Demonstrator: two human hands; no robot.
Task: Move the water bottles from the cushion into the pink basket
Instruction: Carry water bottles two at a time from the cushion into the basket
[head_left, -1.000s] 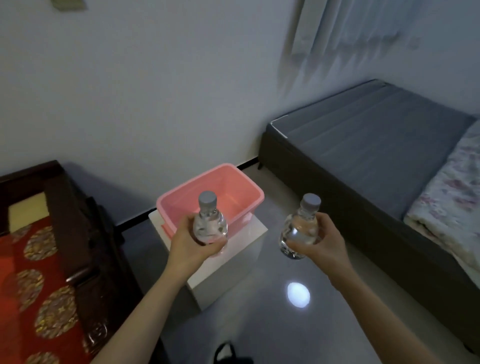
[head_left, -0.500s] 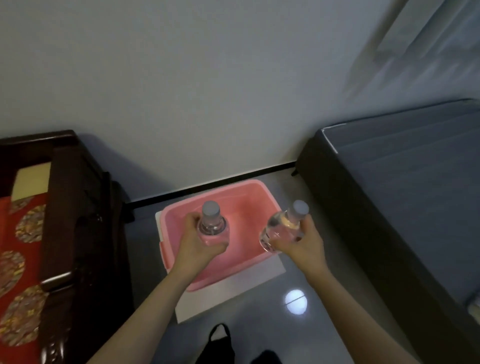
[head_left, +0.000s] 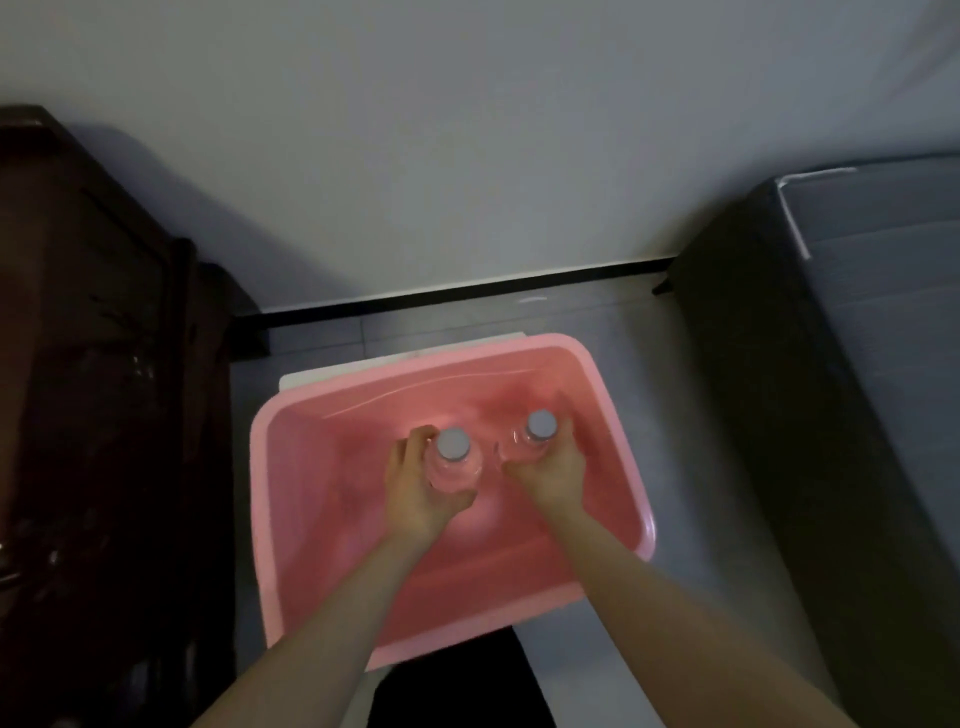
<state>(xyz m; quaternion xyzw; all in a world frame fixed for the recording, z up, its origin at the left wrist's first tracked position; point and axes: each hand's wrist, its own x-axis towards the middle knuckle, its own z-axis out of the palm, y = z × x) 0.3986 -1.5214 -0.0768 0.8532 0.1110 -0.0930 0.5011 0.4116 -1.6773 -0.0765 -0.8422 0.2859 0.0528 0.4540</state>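
Note:
The pink basket (head_left: 270, 519) sits right below me, seen from above. Both of my hands reach down inside it. My left hand (head_left: 415, 493) grips a clear water bottle (head_left: 454, 457) with a grey cap, held upright. My right hand (head_left: 550, 473) grips a second clear water bottle (head_left: 537, 431), also upright, a little to the right. The two bottles stand side by side, low in the basket. Whether their bases touch the basket floor is hidden by my hands.
The basket rests on a white box (head_left: 311, 376) on the grey floor. A dark wooden piece of furniture (head_left: 104, 415) stands close on the left. A dark bed frame with a grey mattress (head_left: 831, 389) runs along the right. The wall is just behind.
I have come closer and now look straight down. Both hands have lowered the bottles from above the rim down into the basket.

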